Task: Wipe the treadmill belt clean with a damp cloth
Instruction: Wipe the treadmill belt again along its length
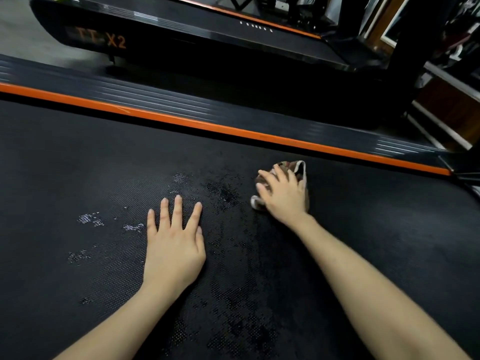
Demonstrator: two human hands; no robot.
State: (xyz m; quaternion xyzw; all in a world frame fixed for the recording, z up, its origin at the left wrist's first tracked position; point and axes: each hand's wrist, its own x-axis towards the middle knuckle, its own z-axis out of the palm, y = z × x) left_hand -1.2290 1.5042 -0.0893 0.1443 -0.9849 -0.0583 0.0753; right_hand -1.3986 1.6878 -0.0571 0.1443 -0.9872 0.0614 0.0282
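Observation:
The black textured treadmill belt (78, 165) fills most of the view, with wet, shiny patches (220, 193) around its middle. My left hand (174, 242) lies flat on the belt, fingers straight and spread. My right hand (281, 196) rests on top of a bunched light-and-brown cloth (298, 168), pressing it onto the belt, fingers fairly straight over it. Most of the cloth is hidden under the hand. The cloth sits a little short of the belt's far edge.
An orange strip (207, 127) and a ribbed black side rail (155, 100) run along the belt's far edge. Beyond stands a second treadmill (181, 40) marked X2. Dark uprights and shelving (446, 100) crowd the right side.

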